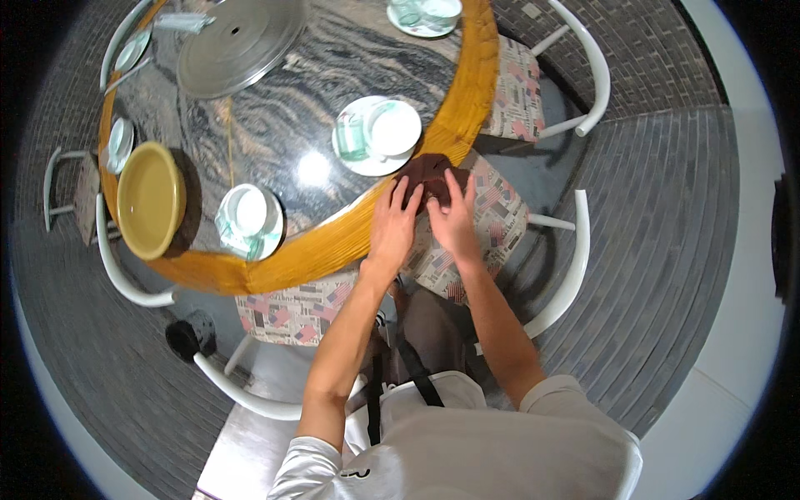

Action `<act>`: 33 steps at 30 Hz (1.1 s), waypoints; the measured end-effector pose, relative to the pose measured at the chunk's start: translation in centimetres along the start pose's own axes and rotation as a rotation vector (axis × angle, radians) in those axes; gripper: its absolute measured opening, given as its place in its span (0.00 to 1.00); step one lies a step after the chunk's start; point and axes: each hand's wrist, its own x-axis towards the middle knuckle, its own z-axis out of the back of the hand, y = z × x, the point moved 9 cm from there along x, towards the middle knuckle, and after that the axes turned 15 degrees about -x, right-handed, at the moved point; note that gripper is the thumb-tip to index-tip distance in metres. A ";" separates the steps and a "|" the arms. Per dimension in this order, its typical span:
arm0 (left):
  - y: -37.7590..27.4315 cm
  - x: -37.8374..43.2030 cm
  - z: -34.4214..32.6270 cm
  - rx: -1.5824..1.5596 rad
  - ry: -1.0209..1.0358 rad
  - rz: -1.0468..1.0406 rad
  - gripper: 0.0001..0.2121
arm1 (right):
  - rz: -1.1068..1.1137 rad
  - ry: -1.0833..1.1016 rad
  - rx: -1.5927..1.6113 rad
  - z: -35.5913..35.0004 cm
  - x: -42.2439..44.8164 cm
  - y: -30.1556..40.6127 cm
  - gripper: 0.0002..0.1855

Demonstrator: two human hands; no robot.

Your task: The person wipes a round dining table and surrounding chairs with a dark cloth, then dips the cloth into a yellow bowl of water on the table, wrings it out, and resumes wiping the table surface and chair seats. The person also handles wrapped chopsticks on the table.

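Observation:
A dark reddish-brown cloth [431, 172] lies bunched over the yellow wooden rim of the round table [325, 234]. My left hand [395, 215] rests on the cloth's left part, fingers spread. On its right part are the fingers of my right hand [455, 215], with the thumb pointing towards the left hand. Whether either hand pinches the fabric cannot be told. Just beyond the hands, a white plate [369, 167] holds a white bowl [394, 128] and a greenish clear glass [351, 137].
A yellow plastic basin [150, 200] stands at the table's left edge. Nearer is another place setting with a white bowl [247, 211]. A round metal turntable [237, 53] sits farther back. Chairs with patterned seats [494, 219] and white curved metal frames [578, 262] surround the table.

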 end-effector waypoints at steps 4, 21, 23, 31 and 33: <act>1.2 0.5 -3.0 0.121 0.061 -0.063 0.24 | -0.132 0.014 0.088 -1.5 1.1 -1.0 0.33; -0.4 12.5 -8.0 0.153 -0.089 -0.206 0.22 | -0.235 -0.395 0.136 3.1 11.8 -4.0 0.18; -1.3 15.4 -8.9 0.158 -0.100 -0.214 0.22 | 0.056 -0.600 -0.017 4.3 15.3 -6.0 0.17; 0.2 16.4 -8.7 -0.048 -0.147 -0.200 0.18 | 0.126 -0.389 -0.252 4.2 17.6 -4.9 0.18; -0.6 13.7 -9.3 0.162 -0.145 -0.337 0.17 | 0.224 -0.330 -0.343 3.2 14.7 -4.5 0.19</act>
